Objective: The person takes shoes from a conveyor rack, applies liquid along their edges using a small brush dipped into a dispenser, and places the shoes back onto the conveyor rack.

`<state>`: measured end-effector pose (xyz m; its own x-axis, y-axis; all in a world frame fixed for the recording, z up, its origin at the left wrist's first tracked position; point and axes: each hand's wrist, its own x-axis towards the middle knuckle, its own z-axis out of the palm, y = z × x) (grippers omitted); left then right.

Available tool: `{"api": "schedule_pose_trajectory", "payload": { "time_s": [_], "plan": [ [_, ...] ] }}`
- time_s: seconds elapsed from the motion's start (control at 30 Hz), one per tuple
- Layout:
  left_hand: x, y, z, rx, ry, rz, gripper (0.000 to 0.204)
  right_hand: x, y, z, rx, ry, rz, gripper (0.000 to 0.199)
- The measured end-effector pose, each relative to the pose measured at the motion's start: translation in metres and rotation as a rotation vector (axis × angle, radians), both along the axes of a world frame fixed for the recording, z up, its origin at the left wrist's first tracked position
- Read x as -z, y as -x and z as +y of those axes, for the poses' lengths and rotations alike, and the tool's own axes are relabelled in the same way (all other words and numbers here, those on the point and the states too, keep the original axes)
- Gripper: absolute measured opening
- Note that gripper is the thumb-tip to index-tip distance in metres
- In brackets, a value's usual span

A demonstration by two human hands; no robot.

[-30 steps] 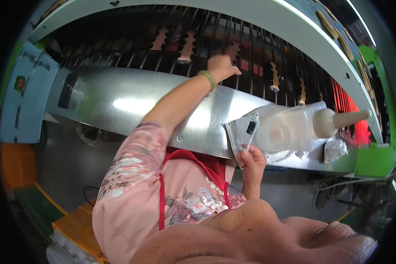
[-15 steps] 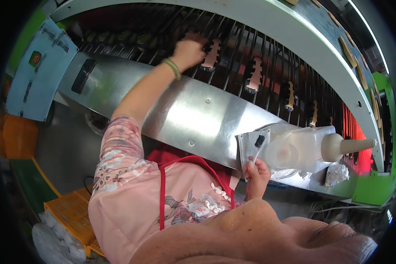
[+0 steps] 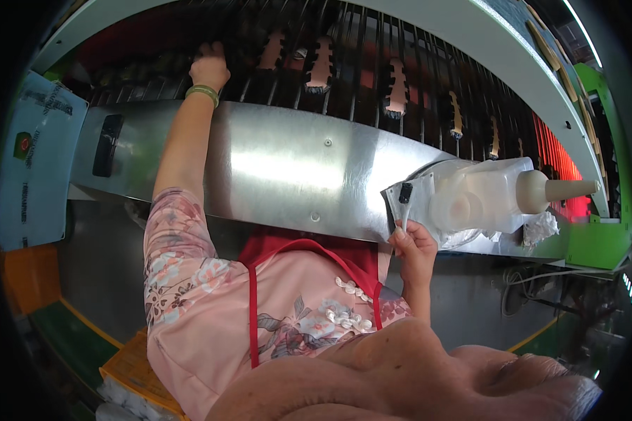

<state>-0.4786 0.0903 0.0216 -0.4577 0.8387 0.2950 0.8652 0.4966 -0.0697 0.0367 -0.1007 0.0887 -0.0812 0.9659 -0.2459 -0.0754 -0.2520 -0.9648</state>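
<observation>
My left hand (image 3: 209,67), with a yellow-green band at the wrist, reaches over the near edge of a rod conveyor (image 3: 274,91). Its fingers are curled, and whatever they hold is hidden. To its right, pinkish shoe soles with black toothed edges lie on the rods, among them one sole (image 3: 321,64) and another sole (image 3: 396,88). Between thumb and fingers, my right hand (image 3: 416,242) grips the pale handle of a small brush (image 3: 405,194) with a black head. That brush is held upright beside a translucent plastic bottle (image 3: 481,196) with a long cream nozzle.
A smooth metal ledge (image 3: 274,151) runs along the conveyor's near side. At the left stands a light-blue box (image 3: 38,161). A pale curved frame (image 3: 498,63) arches over the rods, and crumpled white material (image 3: 541,228) lies by the bottle. Red light glows at the far right.
My left hand has moved left along the conveyor, away from the soles. The soles appear shifted left and up in the view. My right hand still holds the brush beside the bottle.
</observation>
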Motion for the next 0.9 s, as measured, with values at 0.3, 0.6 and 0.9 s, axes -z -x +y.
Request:
{"api": "schedule_pose_trajectory", "payload": {
  "time_s": [0.3, 0.6, 0.9],
  "plan": [
    [-0.034, 0.016, -0.032, -0.01, -0.204, -0.403, 0.071, -0.013, -0.031, -0.002, 0.089, -0.072, -0.183, 0.019],
    [-0.031, -0.032, -0.141, 0.562, -0.825, -2.13, 0.043, -0.04, -0.112, 0.0, 0.399, -0.26, -0.811, 0.02],
    [-0.028, -0.157, -0.162, 0.651, -0.661, -1.888, 0.056, -0.05, -0.106, 0.013, 0.217, -0.44, -1.621, 0.017]
  ]
}}
